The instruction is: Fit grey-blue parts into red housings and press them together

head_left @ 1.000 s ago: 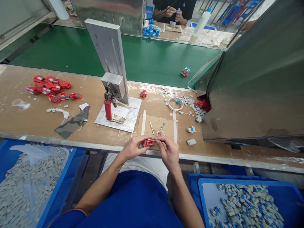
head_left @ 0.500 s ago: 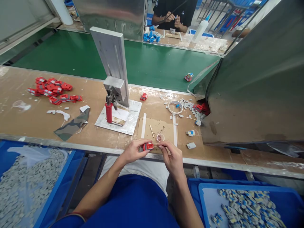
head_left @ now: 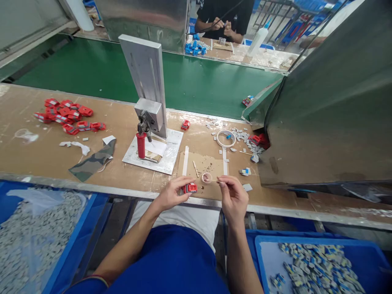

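Observation:
My left hand [head_left: 174, 193] is closed on a small red toy car part [head_left: 190, 188], held just above the cardboard near the bench's front edge. Between the thumb and fingers of my right hand [head_left: 233, 197] is a thin wooden stick [head_left: 212, 180], pointing left. Its far tip reaches the small round clear cup [head_left: 206, 177]; whether it touches what is inside cannot be made out. Another short stick [head_left: 195, 169] lies on the cardboard sheet [head_left: 200, 160], among brown specks.
A press with a red handle [head_left: 141, 145] stands left of the cardboard. Red car parts [head_left: 65, 112] are heaped at the far left. A tape ring [head_left: 226, 139] and grey pieces lie right. Beyond runs a green conveyor belt [head_left: 196, 77]; a co-worker's hands [head_left: 223, 27] are across it.
My right hand has moved right, drawing the stick away from the red part and over to the cup. My left hand stays nearly still. The piece on the belt has shifted right.

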The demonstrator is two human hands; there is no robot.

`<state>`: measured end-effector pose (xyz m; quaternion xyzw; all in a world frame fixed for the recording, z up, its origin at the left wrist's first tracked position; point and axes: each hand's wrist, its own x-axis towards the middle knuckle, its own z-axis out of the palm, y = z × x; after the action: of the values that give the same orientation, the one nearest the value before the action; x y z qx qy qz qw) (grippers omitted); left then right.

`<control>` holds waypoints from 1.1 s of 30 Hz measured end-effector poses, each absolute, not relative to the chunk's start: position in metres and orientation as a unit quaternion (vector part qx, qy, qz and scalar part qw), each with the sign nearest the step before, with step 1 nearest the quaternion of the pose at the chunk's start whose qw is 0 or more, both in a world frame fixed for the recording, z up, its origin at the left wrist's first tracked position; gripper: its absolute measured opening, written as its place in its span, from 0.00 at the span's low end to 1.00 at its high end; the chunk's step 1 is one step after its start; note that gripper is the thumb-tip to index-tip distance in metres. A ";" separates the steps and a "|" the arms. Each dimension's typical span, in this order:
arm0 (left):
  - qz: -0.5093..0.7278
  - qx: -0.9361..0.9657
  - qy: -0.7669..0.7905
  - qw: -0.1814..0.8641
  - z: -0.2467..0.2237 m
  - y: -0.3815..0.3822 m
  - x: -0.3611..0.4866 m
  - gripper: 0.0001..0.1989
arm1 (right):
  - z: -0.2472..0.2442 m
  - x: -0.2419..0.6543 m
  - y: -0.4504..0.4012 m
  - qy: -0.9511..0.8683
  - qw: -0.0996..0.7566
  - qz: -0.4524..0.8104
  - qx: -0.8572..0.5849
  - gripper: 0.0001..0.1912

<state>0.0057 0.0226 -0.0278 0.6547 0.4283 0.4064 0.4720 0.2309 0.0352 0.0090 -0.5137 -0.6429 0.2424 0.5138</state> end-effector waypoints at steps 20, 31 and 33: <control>0.451 0.497 0.372 0.641 -0.031 0.017 -0.007 0.21 | -0.030 0.318 0.039 -0.515 0.335 0.110 -0.781 0.30; 0.458 0.413 0.268 0.741 -0.029 0.014 0.015 0.19 | 0.010 0.287 0.010 -0.442 0.532 0.419 -0.588 0.16; 0.448 0.410 0.256 0.752 -0.030 0.015 0.016 0.20 | 0.019 0.274 0.003 -0.422 0.548 0.458 -0.558 0.13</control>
<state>0.0162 0.0152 -0.0295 0.4096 0.2565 0.4475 0.7525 0.2737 0.0034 0.0194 -0.5584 -0.4220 0.4585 0.5477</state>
